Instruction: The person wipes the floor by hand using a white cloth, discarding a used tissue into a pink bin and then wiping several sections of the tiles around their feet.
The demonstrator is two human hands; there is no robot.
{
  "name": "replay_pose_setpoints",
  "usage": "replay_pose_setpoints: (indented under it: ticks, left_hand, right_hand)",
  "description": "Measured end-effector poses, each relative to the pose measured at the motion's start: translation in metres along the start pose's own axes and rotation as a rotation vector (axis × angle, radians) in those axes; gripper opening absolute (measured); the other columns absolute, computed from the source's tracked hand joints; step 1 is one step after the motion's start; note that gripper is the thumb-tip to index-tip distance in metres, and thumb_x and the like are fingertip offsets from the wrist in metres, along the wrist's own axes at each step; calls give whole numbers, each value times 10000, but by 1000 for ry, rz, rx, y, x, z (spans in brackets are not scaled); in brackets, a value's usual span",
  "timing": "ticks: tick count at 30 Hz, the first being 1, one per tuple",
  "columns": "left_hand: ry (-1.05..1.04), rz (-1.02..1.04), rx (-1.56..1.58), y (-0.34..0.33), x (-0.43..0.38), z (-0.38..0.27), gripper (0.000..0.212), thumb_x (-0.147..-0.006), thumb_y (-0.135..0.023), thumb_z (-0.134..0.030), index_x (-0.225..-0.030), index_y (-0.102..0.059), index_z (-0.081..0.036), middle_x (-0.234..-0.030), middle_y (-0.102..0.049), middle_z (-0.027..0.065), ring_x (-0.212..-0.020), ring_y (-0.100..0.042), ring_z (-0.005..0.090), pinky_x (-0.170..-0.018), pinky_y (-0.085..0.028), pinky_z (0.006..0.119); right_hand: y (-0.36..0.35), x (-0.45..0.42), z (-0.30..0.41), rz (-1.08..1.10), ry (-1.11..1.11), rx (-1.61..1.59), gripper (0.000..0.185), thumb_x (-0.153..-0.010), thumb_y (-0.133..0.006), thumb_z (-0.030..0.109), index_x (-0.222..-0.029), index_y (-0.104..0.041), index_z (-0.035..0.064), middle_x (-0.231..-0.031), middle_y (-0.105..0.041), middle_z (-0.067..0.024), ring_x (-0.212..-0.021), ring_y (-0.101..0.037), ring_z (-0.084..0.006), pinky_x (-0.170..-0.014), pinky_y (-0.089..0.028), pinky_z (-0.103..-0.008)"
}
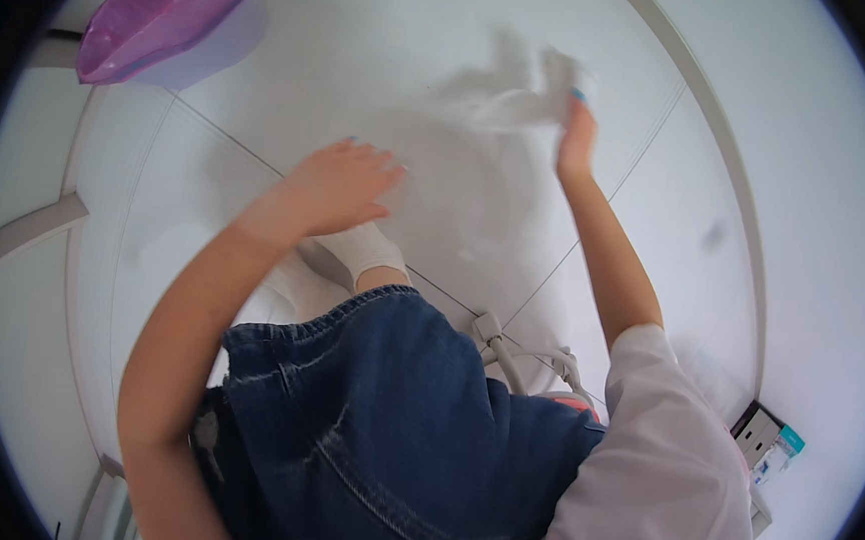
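My right hand (pixel 579 137) is raised at the upper right, its fingers closed on a thin, pale, translucent piece of material (pixel 523 103), blurred by motion; I cannot tell whether it is a bag or a cloth. Empty and with its fingers apart, my left hand (pixel 348 189) hangs palm down over the floor, just above my foot in a white sock (pixel 374 251). A pink plastic bag (pixel 168 18) lies on the white tiled floor at the upper left, away from both hands.
Part of a pale chair or stool frame (pixel 505 358) shows beside my denim-covered legs. White cabinet fronts (pixel 35 137) run along the left. A curved wall edge (pixel 734 148) bounds the right, with a socket-like unit and a teal-and-white package (pixel 781 452) low down.
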State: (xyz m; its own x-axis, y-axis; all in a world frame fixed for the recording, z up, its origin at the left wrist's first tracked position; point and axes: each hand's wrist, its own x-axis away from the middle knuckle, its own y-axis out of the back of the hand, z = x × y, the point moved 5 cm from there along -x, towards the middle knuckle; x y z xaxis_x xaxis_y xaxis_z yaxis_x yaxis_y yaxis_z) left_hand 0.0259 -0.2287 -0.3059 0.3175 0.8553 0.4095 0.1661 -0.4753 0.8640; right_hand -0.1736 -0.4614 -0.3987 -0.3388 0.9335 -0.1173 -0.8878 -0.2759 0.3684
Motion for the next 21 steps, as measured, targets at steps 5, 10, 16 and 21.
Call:
replay_pose_setpoints:
  ticks: [5,10,16,21]
  left_hand:
    - [277,-269,337,24,94,30,377,-818,-518,-238,-1147,-477,-58,-1169,-495,111,-1085,-450,263,-938,-333,370]
    - [400,-447,695,-74,110,37,308,-806,-533,-205,-1076,-530,-58,-1079,-553,100,-1006,-500,267,-879,-384,342]
    - [412,-522,783,-140,88,13,333,-791,-545,-144,-1114,-510,-71,-1229,-453,62,-1169,-371,256,-954,-321,342]
    - [463,-549,735,-142,94,-3,377,-774,-544,-128,-1144,-484,-92,-1289,-391,45,-1213,-308,279,-961,-299,395]
  right_hand:
    - [161,80,6,-158,-252,202,413,-899,-336,285,-1067,-509,-51,-1042,-542,-159,-976,-476,-223,-869,-344,-329]
    - [141,134,-10,-97,-212,542,537,-889,-304,237,-1334,-128,-8,-1390,-123,-197,-1295,-102,-303,-1036,-109,-373]
    - [51,153,-80,256,-47,1179,576,-812,-380,196,-1353,-192,133,-1399,-168,-117,-1284,-75,-377,-1002,-57,-537]
    - [-9,171,-50,515,378,993,646,-676,-519,170,-1297,-344,182,-1368,-248,-109,-1247,-187,-389,-984,-165,-534]
